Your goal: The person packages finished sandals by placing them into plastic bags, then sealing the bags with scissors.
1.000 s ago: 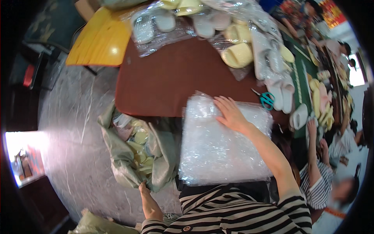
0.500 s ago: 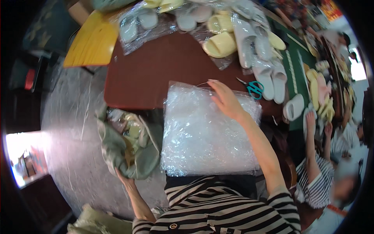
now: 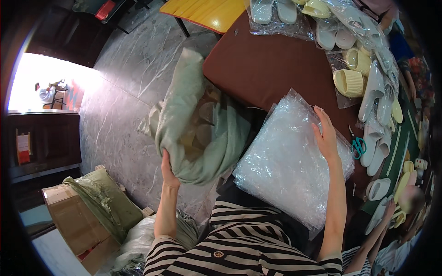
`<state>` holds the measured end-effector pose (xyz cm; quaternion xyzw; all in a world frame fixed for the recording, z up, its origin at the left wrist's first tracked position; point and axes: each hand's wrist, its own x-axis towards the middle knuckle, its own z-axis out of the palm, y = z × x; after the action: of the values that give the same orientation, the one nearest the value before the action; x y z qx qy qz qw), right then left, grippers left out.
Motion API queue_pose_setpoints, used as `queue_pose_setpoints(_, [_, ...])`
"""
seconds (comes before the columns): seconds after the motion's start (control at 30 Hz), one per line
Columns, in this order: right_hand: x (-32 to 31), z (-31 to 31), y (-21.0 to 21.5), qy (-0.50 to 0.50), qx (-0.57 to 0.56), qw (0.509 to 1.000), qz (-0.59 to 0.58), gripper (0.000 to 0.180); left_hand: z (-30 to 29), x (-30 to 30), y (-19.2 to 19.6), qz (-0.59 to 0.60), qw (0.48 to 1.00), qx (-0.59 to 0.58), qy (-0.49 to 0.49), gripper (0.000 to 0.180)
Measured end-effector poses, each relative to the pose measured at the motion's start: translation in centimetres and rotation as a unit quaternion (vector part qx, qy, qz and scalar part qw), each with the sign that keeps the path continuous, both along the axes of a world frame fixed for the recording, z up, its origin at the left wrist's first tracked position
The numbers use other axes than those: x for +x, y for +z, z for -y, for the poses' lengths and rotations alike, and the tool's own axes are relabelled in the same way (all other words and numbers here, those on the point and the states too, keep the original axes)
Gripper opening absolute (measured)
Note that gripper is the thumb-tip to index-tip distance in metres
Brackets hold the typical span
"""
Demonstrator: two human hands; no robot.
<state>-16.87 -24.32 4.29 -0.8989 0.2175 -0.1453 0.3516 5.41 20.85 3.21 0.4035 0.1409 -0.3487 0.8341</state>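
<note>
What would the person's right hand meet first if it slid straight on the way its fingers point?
Probably the bare brown table just past the edge of the clear plastic bag stack under the right hand; depth is uncertain.

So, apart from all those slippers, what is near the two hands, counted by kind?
pale green sack, gripped by the left hand: 1
bundle of clear plastic bags, under the right hand: 1
teal-handled scissors: 1
Total: 3

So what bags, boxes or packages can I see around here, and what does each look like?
Stack of clear plastic bags: crinkly, under the right hand, at the table edge.
Pale green sack: soft, open, gripped by the left hand.
Cardboard box: brown, on the floor, lower left.
Clear bags of slippers: along the brown table, white and yellow pairs inside.
</note>
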Motion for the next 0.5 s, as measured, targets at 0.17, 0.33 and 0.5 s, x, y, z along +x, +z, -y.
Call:
queue_pose_setpoints(0.17, [1.5, -0.3, -0.5, 0.016, -0.017, 0.999, -0.027, 0.048, -0.7, 2.4, -1.3, 0.055, 0.995, 0.065, 0.047, 0.067])
queue_pose_setpoints(0.33, [3.4, -1.8, 0.9, 0.028, -0.119, 0.992, -0.039, 0.048, -1.7, 3.3, -3.5, 0.029, 0.997, 0.048, 0.061, 0.068])
queue_pose_setpoints(0.5, [9.2, -9.0, 5.1, 0.232, -0.029, 0.972, -0.004, 0.057, -0.2, 2.3, -2.0, -0.006, 0.999, 0.024, 0.042, 0.063])
